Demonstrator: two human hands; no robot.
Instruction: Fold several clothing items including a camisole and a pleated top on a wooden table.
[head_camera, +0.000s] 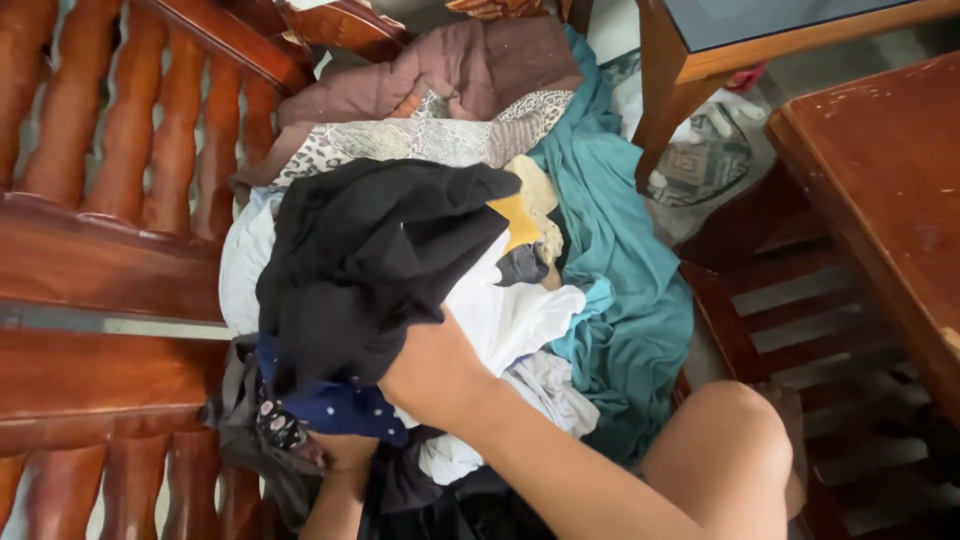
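A heap of clothes lies on a wooden bench seat. My right hand (432, 368) is closed on a black garment (370, 260) lifted off the top of the heap. My left hand (343, 452) is low in the pile, mostly hidden under a navy dotted cloth (335, 408), and seems to grip fabric there. A white garment (510, 315) lies just right of my right hand. A teal cloth (620, 280) drapes down the heap's right side. A brown garment (450, 65) and a patterned grey one (400, 140) lie at the far end.
The bench's carved wooden backrest (110, 250) runs along the left. A wooden table corner (880, 190) is at right, and a glass-topped table (740, 30) stands at the top. My bare knee (730, 440) is at bottom right, over a slatted wooden shelf (800, 310).
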